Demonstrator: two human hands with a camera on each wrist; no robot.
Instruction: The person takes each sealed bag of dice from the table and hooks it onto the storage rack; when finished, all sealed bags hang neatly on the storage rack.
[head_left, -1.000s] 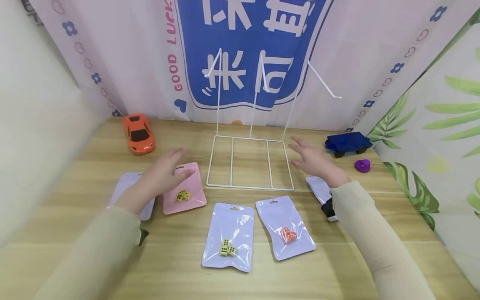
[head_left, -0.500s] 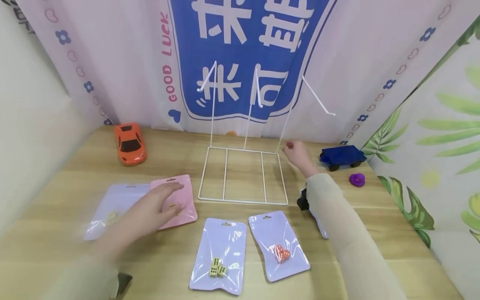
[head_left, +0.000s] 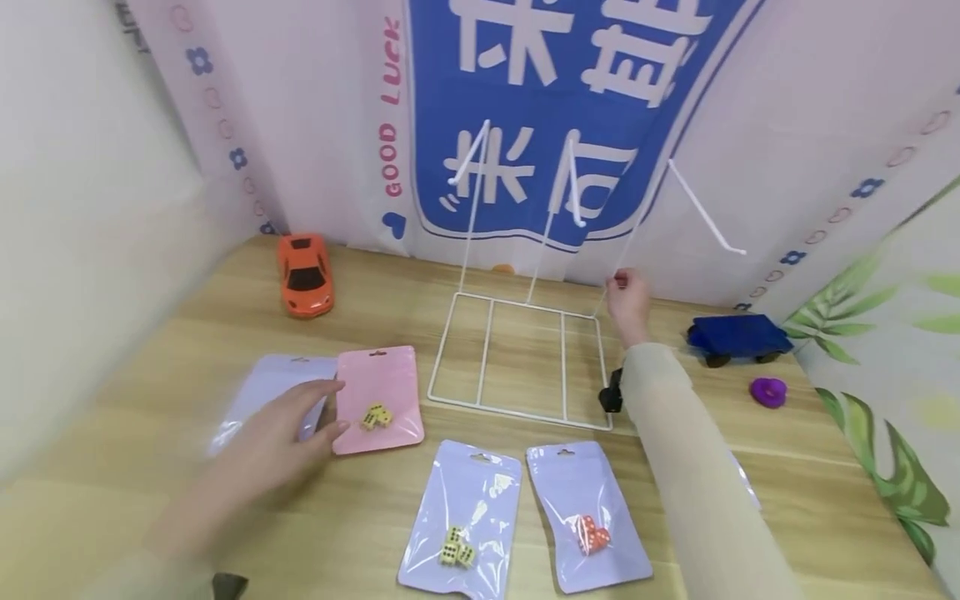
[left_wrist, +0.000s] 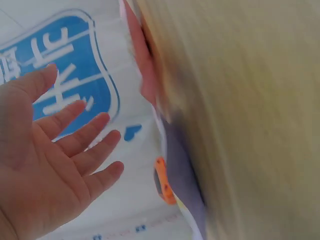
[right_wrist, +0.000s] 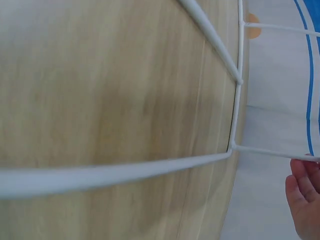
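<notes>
A white wire display rack with three upright rods and hooks stands at the back of the table. My right hand pinches its right upright low down, just above the base; in the right wrist view the fingers curl at that rod. My left hand hovers with fingers spread, its tips near the left edge of a pink pouch holding yellow dice. It partly covers a lilac pouch behind it. In the left wrist view the left palm shows with nothing in it.
Two lilac pouches lie in front of the rack, one with yellow dice, one with red dice. Under the right sleeve another pouch edge shows. An orange toy car, a blue toy cart and a purple ring-shaped item stand farther out.
My right hand has gone from spread fingers beside the rack to pinching its right upright. My left hand has drawn back leftward off the pink pouch. The head view has shifted.
</notes>
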